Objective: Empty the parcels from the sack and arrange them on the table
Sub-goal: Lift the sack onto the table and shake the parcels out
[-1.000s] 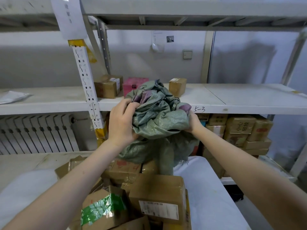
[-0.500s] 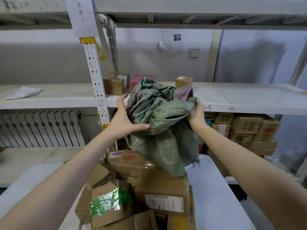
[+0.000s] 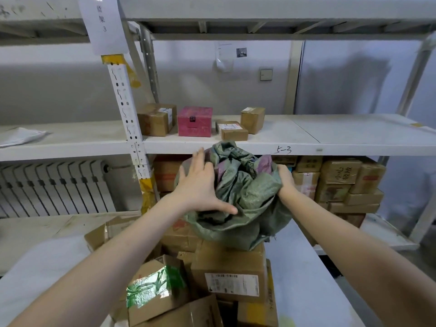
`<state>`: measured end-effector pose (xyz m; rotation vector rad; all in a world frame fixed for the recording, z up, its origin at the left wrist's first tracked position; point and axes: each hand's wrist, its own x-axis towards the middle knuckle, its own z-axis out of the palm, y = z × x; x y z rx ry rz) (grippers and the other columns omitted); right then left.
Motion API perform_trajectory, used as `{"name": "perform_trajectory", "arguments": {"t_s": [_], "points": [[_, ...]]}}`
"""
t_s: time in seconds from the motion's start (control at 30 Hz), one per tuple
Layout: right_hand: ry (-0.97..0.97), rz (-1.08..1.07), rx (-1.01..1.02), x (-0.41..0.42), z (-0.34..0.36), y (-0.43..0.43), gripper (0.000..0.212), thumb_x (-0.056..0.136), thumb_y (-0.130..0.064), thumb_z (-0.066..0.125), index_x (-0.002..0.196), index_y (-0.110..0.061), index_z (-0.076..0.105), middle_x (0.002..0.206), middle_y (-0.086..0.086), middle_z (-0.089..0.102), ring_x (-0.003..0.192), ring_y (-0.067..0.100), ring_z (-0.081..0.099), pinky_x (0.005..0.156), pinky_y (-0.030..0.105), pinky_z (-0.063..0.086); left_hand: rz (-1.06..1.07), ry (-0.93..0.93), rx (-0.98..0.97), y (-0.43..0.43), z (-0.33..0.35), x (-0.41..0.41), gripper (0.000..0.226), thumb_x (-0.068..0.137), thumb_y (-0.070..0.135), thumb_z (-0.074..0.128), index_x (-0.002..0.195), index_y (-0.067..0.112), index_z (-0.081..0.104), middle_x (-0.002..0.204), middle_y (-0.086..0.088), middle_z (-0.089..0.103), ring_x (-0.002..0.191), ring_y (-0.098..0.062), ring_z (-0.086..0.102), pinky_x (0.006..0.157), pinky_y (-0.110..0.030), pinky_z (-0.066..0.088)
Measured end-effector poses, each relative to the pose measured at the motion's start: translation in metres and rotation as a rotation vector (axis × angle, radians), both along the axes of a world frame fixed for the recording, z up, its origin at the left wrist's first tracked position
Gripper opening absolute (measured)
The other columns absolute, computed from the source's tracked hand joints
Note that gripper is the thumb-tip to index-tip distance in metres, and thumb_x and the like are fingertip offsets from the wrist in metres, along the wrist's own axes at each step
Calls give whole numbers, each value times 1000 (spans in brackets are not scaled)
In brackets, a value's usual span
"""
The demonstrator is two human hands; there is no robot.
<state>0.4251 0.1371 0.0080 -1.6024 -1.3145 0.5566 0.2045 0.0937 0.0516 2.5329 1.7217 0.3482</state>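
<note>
Your left hand [image 3: 200,187] lies flat and open against the near side of the crumpled green sack [image 3: 238,197], fingers [image 3: 199,159] spread and not gripping; your right hand [image 3: 284,179] is clenched on a bunch of cloth at the far side. Between your fingers the sack looks soft, limp and light, woven plastic that will likely slide, so gather a fistful of folds rather than pinching an edge. It hangs slack and appears emptied, its lower end resting on the pile. Below your fingers the parcels [image 3: 230,272] lie heaped on the table [image 3: 306,279], cardboard boxes tilted against each other, stiff enough to lift by their sides. Beyond your fingertips a shelf [image 3: 306,135] carries four small boxes
</note>
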Motion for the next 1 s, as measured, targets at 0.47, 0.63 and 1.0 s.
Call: {"name": "perform_trajectory", "arguments": {"t_s": [0.47, 0.63, 1.0], "points": [[-219, 358, 16, -38, 15, -6, 22, 98, -7, 45, 90, -17, 63, 104, 17, 64, 97, 21, 55, 91, 36, 43, 36, -6, -6, 9, -16, 21, 153, 48, 72, 78, 143, 28, -34, 155, -19, 26, 143, -37, 22, 111, -66, -1], [-614, 646, -66, -44, -4, -8, 23, 85, -1, 58, 100, -15, 67, 100, 7, 70, 92, 26, 62, 83, 41, 52, 118, 22, 132, 22, -66, 4, 81, 69, 55, 66, 140, 31, 35, 119, -5, 62, 124, -27, 49, 115, -60, 9], [-606, 468, -4, -25, -18, 12, 94, 62, -46, 84, 141, -22, 38, 134, 4, 43, 125, 24, 42, 105, 45, 39, 333, -286, 112, 44, -34, -34, 62, 71, 18, 65, 131, 29, 58, 116, -4, 69, 102, -29, 64, 77, -35, 55]]}}
